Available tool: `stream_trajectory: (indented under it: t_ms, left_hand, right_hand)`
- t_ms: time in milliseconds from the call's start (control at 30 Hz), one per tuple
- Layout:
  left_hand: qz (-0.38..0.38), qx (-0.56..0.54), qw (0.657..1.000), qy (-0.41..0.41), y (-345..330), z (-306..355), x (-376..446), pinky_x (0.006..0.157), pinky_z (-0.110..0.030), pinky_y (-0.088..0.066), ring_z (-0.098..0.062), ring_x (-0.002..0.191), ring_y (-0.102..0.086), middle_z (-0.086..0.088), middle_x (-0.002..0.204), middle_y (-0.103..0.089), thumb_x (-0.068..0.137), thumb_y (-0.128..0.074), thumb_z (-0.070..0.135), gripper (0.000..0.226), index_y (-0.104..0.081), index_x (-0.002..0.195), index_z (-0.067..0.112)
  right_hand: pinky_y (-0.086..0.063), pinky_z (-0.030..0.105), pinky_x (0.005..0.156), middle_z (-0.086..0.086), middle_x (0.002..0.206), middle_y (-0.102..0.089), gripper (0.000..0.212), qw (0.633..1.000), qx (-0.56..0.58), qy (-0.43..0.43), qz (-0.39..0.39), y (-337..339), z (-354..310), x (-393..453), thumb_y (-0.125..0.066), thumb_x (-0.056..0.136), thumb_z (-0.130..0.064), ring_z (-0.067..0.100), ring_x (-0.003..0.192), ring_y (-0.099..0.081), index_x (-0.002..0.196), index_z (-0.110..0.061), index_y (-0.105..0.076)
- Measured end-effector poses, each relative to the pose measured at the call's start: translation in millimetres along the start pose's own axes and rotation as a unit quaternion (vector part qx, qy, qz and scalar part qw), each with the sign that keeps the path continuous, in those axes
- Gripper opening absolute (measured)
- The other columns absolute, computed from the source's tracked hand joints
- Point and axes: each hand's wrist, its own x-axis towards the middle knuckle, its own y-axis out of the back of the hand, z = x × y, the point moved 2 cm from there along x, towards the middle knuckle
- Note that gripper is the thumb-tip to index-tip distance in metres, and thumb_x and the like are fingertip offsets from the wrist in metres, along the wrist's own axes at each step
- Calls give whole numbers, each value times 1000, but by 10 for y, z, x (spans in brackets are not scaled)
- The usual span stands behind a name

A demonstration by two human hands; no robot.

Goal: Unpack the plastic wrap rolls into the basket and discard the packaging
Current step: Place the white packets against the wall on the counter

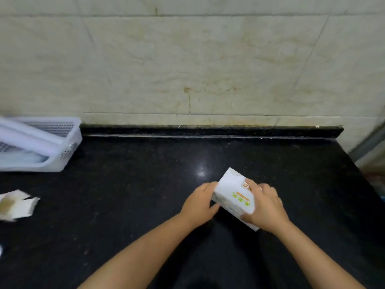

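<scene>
Head view: upper left, the white basket (70,142) holds plastic wrap rolls (31,138); an emptied wrapper (16,204) lies lower left on the bench (125,184). Centre right, left hand (200,202) and right hand (265,207) clamp a boxed roll (233,195) — unopened, I judge; opening an end comes next.

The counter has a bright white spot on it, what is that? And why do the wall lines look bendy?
In the head view, the spot is glare from a light, mirrored on the shiny black counter just beyond the box; the wall lines bow because the lens is wide-angle; the basket at the left edge looks soft and blurry.
</scene>
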Motion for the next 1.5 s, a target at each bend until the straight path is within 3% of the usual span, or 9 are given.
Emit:
stream_trajectory:
  t_ms: [167, 333, 467, 700, 800, 933, 1233, 1400, 1500]
  left_hand:
    - [109, -22, 989, 95, 609, -639, -575, 91, -30, -45, -17, 110, -55, -3, 117, -61, 85, -60, 18, 38, -52, 122, 19]
    - [149, 3, 970, 191, 1237, -1344, -1530, 86, -23, -42, -14, 108, -55, 0, 115, -62, 85, -61, 22, 37, -53, 121, 21]
    - [184, 15, 952, 245, 1783, -1917, -2396, 88, -29, -45, -16, 107, -56, 0, 113, -64, 83, -63, 24, 35, -56, 118, 20]
    - [224, -2, 922, 316, 2535, -3145, -3987, 74, -18, -41, -7, 78, -50, -1, 108, -64, 81, -66, 24, 39, -57, 119, 21]
    - [245, -10, 900, 361, 2876, -3638, -4636, 81, -24, -47, -17, 91, -60, -6, 114, -62, 84, -64, 19, 43, -54, 125, 16]
    - [268, -11, 865, 424, 3240, -4235, -5283, 91, -31, -50, -18, 104, -60, -6, 122, -58, 88, -60, 19, 45, -49, 131, 14]
    - [222, -9, 842, 491, 3486, -5206, -5454, 93, -29, -50, -17, 111, -56, -3, 127, -53, 93, -53, 25, 41, -46, 133, 15]
    - [209, 21, 849, 484, 3868, -5636, -4964, 92, -29, -48, -18, 111, -56, -5, 127, -53, 94, -50, 24, 39, -48, 131, 15]
    - [204, 42, 857, 472, 4139, -5919, -4492, 95, -31, -47, -20, 116, -53, -5, 129, -53, 94, -49, 23, 38, -48, 131, 16]
  right_hand:
    - [-35, 36, 97, 5, 126, -37, 90, 983, -47, 178, -10, -87, -1051, 82, -69, 62, -49, 23, 113, -35, 136, -28, -23]
    - [-35, 36, 98, 6, 128, -37, 90, 953, -49, 297, -42, -431, -2289, -145, -69, 63, -51, 22, 115, -35, 138, -28, -23]
    - [-31, 37, 101, 5, 131, -34, 90, 924, -58, 373, -55, -724, -3381, -483, -67, 64, -52, 22, 117, -32, 138, -30, -20]
    - [-31, 35, 100, 4, 128, -36, 93, 896, -56, 434, -82, -1456, -5247, -1163, -70, 59, -46, 23, 117, -33, 138, -33, -22]
    - [-34, 35, 102, 5, 129, -39, 94, 884, -51, 449, -121, -1732, -6002, -1427, -73, 58, -46, 24, 122, -34, 138, -32, -25]
    - [-36, 38, 99, 7, 131, -43, 93, 881, -56, 451, -128, -2013, -6827, -1565, -72, 58, -50, 26, 121, -38, 137, -31, -26]
    - [-37, 42, 98, 13, 126, -49, 87, 915, -22, 399, -60, -2249, -7982, -969, -74, 57, -50, 32, 116, -45, 133, -28, -35]
    - [-39, 46, 96, 16, 122, -52, 87, 926, -34, 375, -25, -2301, -8390, -223, -72, 60, -53, 35, 113, -47, 133, -24, -35]
    - [-36, 43, 98, 13, 123, -50, 86, 912, -76, 401, -39, -2470, -8478, 145, -68, 62, -56, 32, 113, -45, 133, -24, -33]
